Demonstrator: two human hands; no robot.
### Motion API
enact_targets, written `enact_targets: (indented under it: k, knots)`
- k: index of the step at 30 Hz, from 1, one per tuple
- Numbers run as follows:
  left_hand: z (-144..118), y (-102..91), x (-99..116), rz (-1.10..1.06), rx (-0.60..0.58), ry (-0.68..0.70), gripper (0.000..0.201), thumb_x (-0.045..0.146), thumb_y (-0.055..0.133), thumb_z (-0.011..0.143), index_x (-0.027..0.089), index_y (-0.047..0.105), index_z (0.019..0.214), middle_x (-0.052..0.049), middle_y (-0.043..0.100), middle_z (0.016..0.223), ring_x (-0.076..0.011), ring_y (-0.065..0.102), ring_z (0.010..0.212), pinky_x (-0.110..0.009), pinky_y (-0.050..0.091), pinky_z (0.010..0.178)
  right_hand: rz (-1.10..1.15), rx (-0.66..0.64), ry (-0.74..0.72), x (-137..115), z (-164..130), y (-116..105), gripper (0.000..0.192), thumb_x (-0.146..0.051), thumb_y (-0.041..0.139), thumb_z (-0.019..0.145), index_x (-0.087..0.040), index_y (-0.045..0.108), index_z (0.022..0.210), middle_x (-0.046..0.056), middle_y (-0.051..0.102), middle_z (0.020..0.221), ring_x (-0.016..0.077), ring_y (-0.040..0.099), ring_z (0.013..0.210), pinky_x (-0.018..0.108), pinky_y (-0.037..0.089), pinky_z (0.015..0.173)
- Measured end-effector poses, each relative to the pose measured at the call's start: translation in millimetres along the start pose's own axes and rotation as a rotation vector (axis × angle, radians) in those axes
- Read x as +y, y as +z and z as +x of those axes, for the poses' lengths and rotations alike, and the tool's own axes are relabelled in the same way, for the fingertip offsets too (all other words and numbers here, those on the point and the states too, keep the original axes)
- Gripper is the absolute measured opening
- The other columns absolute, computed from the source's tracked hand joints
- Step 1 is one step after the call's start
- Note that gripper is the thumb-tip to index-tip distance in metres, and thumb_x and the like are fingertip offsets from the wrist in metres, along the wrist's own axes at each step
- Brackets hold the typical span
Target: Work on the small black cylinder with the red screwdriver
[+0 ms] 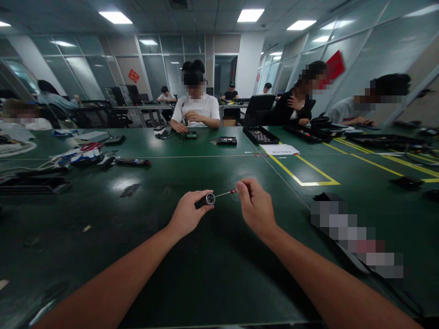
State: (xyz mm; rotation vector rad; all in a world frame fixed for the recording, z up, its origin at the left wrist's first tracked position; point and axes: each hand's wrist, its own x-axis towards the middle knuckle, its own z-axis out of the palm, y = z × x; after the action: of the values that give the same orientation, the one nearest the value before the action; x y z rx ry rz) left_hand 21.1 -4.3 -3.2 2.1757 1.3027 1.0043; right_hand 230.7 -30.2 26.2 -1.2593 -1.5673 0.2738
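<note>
Near the middle of the view, my left hand (190, 214) is closed around a small black cylinder (208, 199). Its round end with a silvery rim faces right, towards my other hand. My right hand (255, 203) grips a thin screwdriver (226, 193) by its reddish handle. The metal shaft points left, and its tip reaches the cylinder's open end; how deep it goes I cannot tell. Both hands are held above the green tabletop (219, 274). Most of the cylinder's body is hidden by my left fingers.
A pen-like black tool (133, 161) lies at the left, near gloves and red-handled scissors (92, 146). Across the table, a person in white (195, 109) works with small parts. A black tray (260, 135) and white paper (280, 150) lie beyond yellow tape lines (302, 183). A partly blurred item (353, 237) lies right.
</note>
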Motion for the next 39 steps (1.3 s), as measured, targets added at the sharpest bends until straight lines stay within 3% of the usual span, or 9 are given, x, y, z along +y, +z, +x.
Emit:
enact_targets:
  k: [11,17,19,24,29,32,35,37,39]
  knots:
    - [0,2.4,0,-0.018,-0.011,0.002,0.039,0.017,0.076,0.082,0.028,0.071,0.119,-0.004,0.072,0.119,-0.026,0.064,0.113,-0.046,0.046,0.102,0.09,-0.07,0.004,-2,-3,0,0.041,-0.051,0.043,0.101,-0.024,0.066,0.081,-0.001,0.062,0.064,0.016,0.057,0.057,0.029,0.039,0.056]
    - [1,3.7,-4,-0.038,-0.022,0.0,0.039,0.017,0.075,0.082,0.028,0.071,0.119,-0.005,0.071,0.122,-0.0258,0.062,0.116,-0.047,0.045,0.105,0.147,-0.099,-0.005,3,-6,6,0.023,-0.037,0.047,0.1,-0.024,0.057,0.116,0.004,0.072,0.09,0.0193,0.065,0.075,0.032,0.047,0.068]
    - [1,3.6,-4,-0.038,-0.02,-0.009,0.039,0.017,0.075,0.082,0.028,0.07,0.12,-0.004,0.071,0.122,-0.026,0.062,0.117,-0.048,0.044,0.105,0.159,-0.134,-0.021,3,-7,6,0.021,-0.037,0.046,0.101,-0.024,0.057,0.114,0.004,0.07,0.092,0.0195,0.066,0.079,0.033,0.047,0.071]
    - [1,3.2,-3,-0.032,-0.033,-0.001,0.038,0.015,0.075,0.082,0.027,0.071,0.118,-0.004,0.072,0.12,-0.0251,0.062,0.116,-0.047,0.044,0.105,0.109,-0.127,0.018,0,-6,4,0.029,-0.043,0.042,0.103,-0.024,0.062,0.094,0.0,0.065,0.073,0.0167,0.059,0.062,0.031,0.043,0.062]
    - [1,3.4,-4,-0.078,0.02,-0.032,0.04,0.017,0.073,0.084,0.028,0.069,0.122,-0.004,0.07,0.122,-0.0243,0.062,0.117,-0.044,0.044,0.106,0.212,-0.096,0.037,3,-8,8,0.025,-0.04,0.043,0.102,-0.023,0.06,0.109,0.003,0.068,0.086,0.0187,0.063,0.076,0.032,0.048,0.07]
    - [1,3.7,-4,-0.066,0.02,-0.039,0.04,0.017,0.072,0.085,0.028,0.068,0.124,-0.004,0.07,0.122,-0.0244,0.062,0.117,-0.044,0.044,0.105,0.294,-0.091,0.07,5,-9,13,0.024,-0.041,0.044,0.101,-0.023,0.06,0.106,0.002,0.066,0.085,0.0186,0.062,0.079,0.034,0.049,0.074]
    - [1,1.7,-2,-0.031,0.003,0.008,0.04,0.018,0.072,0.086,0.027,0.068,0.124,-0.004,0.07,0.123,-0.0243,0.061,0.118,-0.044,0.044,0.105,0.47,-0.031,0.225,9,-5,19,0.024,-0.043,0.049,0.098,-0.023,0.061,0.097,0.001,0.062,0.077,0.0176,0.059,0.071,0.033,0.05,0.071]
    - [2,-1.0,-1,0.012,0.001,0.062,0.039,0.019,0.072,0.086,0.028,0.068,0.124,-0.004,0.069,0.125,-0.0242,0.06,0.119,-0.048,0.04,0.11,0.691,0.031,0.464,14,0,22,0.024,-0.045,0.054,0.094,-0.022,0.06,0.089,-0.001,0.059,0.072,0.0159,0.055,0.062,0.033,0.052,0.065]
    - [3,-3.6,0,0.062,0.003,0.094,0.038,0.02,0.072,0.088,0.029,0.067,0.124,-0.003,0.069,0.126,-0.0242,0.06,0.12,-0.054,0.032,0.115,0.905,-0.046,0.727,20,4,22,0.026,-0.044,0.058,0.09,-0.021,0.058,0.079,-0.004,0.051,0.061,0.0129,0.047,0.052,0.031,0.05,0.058]
